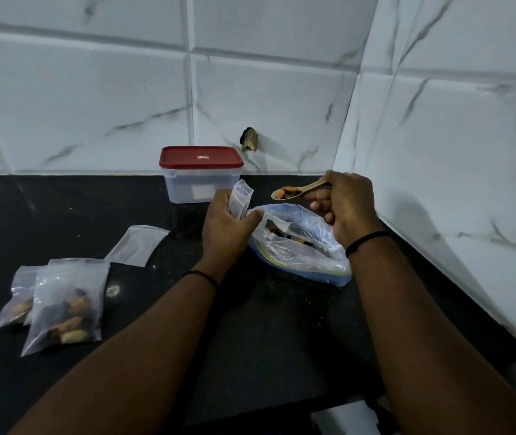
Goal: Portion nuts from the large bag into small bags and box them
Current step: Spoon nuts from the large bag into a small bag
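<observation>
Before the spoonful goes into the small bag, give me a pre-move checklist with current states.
1. Wooden spoon loaded with nuts, right hand grip closed on its handle: ok.
2. Small clear zip bag held upright in left hand: ok.
3. Small bag's mouth open: cannot tell.
4. Spoon above that mouth: not ok, it is off to the right.
5. Large clear plastic bag beneath to catch spills: ok.
6. Red-lidded clear plastic box open: not ok, lid on.

The near counter [250, 356] lay open. Two filled small bags [62, 306] and an empty one [137, 244] cluttered the left, the lidded box [200, 174] blocked the back, and the large bag [300, 243] (mouth open) crowded the corner wall [454, 152].
</observation>
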